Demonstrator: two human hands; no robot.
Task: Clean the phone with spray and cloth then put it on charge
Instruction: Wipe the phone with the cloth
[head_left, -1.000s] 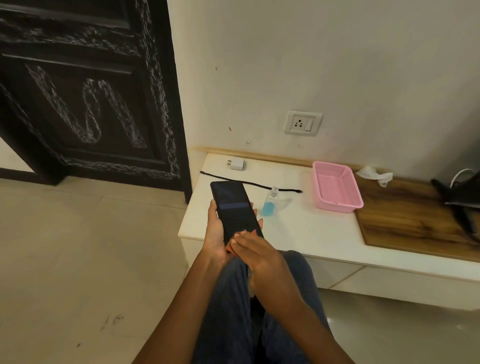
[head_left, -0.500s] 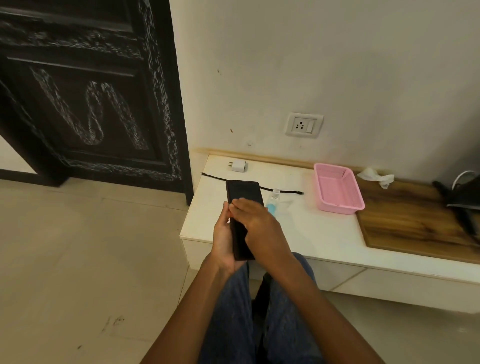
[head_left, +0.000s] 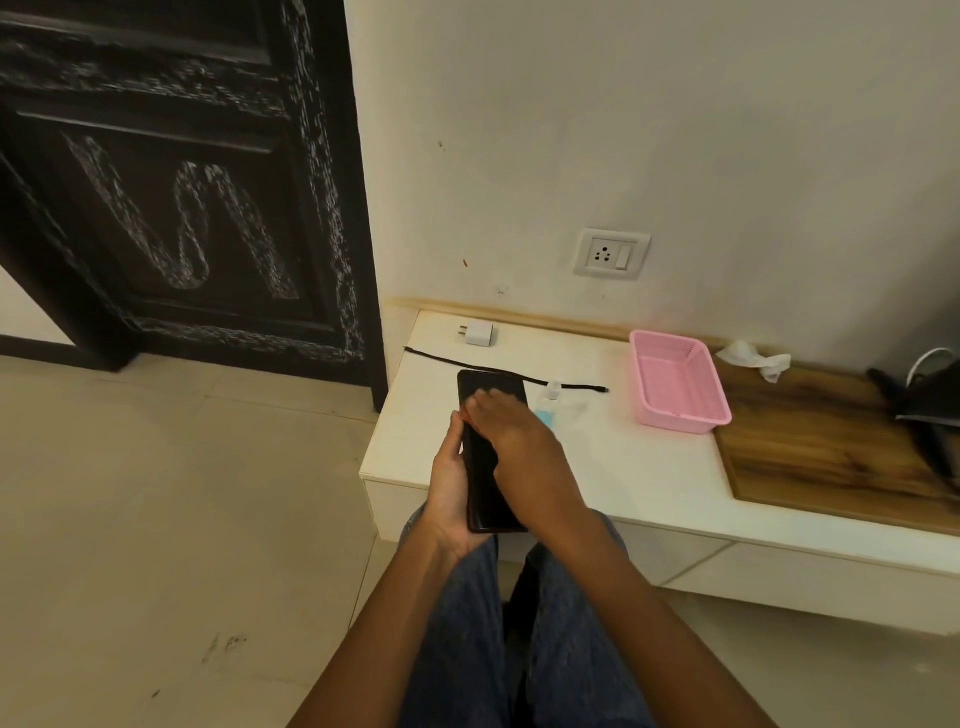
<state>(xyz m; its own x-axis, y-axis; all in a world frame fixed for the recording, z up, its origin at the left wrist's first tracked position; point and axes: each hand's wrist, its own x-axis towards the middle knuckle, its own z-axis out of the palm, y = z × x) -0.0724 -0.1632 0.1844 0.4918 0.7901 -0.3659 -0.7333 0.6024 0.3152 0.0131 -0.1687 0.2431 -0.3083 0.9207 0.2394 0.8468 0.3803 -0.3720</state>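
The left hand (head_left: 451, 488) holds the black phone (head_left: 485, 483) from below, with its grip curled round the phone's left edge. The phone is up in the air, over the near edge of the white surface (head_left: 613, 467) and above the person's knees. Its dark screen faces up.

The right hand (head_left: 511, 431) lies flat on top of the phone, fingers spread out and pressing down near the far end of the screen. A tiny bit of orange cloth (head_left: 464, 415) peeks out from under those fingers at the left side. The rest of the cloth is hidden, so I cannot tell if the fingers pinch it.

Just beside the right hand stands a small spray bottle (head_left: 549, 400) with blue liquid, partly hidden behind the hand. A black cable (head_left: 571, 385) lies stretched out on the surface behind the phone. A white charger plug (head_left: 478, 333) sits near the back left corner. The wall socket (head_left: 611, 253) is on the wall above. A pink basket (head_left: 675, 382) sits to the right, and a crumpled white tissue (head_left: 753, 357) lies behind it near the wall, on a wooden board (head_left: 831, 457).
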